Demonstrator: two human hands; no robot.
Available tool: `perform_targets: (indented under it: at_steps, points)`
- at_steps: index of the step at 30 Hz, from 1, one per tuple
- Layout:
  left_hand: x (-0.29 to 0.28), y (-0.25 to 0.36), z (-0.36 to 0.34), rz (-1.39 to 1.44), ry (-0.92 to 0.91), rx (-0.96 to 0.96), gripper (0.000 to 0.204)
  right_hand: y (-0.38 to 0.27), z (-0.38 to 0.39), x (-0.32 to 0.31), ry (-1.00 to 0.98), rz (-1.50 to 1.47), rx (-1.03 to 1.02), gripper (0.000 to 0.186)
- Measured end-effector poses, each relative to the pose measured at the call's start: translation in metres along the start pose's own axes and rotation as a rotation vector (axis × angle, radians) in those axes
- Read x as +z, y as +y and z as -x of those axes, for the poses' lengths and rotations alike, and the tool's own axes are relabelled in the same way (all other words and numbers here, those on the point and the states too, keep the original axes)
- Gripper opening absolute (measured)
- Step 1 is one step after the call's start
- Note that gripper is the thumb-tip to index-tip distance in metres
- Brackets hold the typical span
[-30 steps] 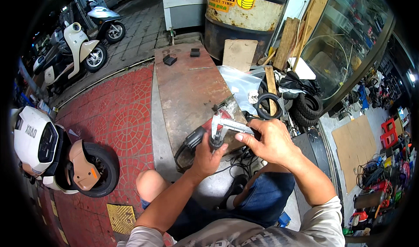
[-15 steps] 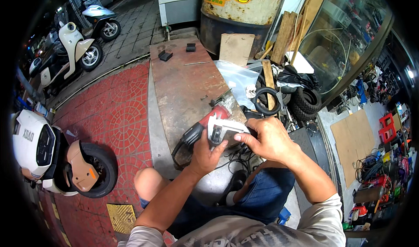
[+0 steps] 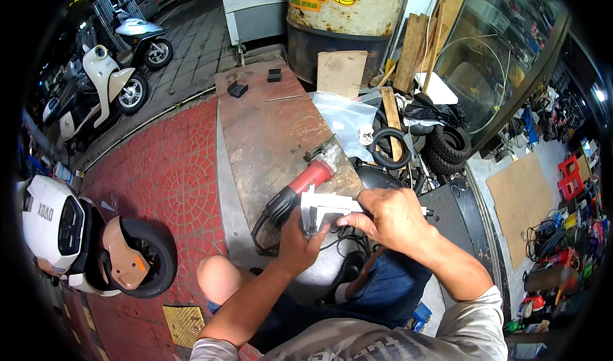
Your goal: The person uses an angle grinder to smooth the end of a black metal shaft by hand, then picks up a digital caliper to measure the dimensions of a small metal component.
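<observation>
My right hand grips a silver caliper, thumb along its near side and fingers wrapped over the beam. The beam's end pokes out past the right of that hand. My left hand pinches a small dark block between thumb and fingers, up against the caliper's jaws; exactly how the jaws touch it is hard to see. Just beyond my left hand, a red and black angle grinder lies on a worn reddish-brown board. Its dark cord curls down at the near edge.
Two small black blocks, a left one and a right one, sit at the board's far end near a thin rod. To the right are a clear plastic bag and tyres. A scooter wheel stands at left.
The caliper has been turned and lowered slightly, so its beam now shows beyond my right hand. The dark block sits lower between my left fingers. The grinder is more exposed.
</observation>
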State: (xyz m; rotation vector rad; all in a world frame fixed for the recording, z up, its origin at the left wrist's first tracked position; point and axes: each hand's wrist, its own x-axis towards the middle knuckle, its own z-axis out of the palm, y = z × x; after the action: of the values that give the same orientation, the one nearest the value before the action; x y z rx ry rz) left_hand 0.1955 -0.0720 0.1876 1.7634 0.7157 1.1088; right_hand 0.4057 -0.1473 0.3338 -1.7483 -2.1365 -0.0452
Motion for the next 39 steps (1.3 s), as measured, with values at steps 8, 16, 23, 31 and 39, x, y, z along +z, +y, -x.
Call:
perform_targets:
  at_steps: [8, 16, 23, 31, 39]
  points:
    - [0.003, 0.0, 0.015, -0.102, 0.022, 0.117, 0.038, -0.005, 0.015, -0.003, 0.01, -0.011, -0.03, 0.055]
    - [0.004, 0.002, 0.018, -0.062, 0.03, 0.133, 0.041, -0.006, 0.02, 0.001, 0.022, 0.004, -0.053, 0.054]
    - [0.004, 0.0, 0.02, -0.073, 0.049, 0.155, 0.043, -0.01, 0.02, 0.0, 0.016, 0.007, -0.049, 0.054]
    - [0.005, 0.007, 0.017, -0.027, 0.069, 0.117, 0.039, -0.012, 0.019, -0.003, -0.01, -0.005, -0.014, 0.055]
    - [0.003, -0.002, 0.002, -0.049, 0.033, 0.173, 0.034, 0.0, 0.006, 0.003, 0.007, -0.067, 0.05, 0.059]
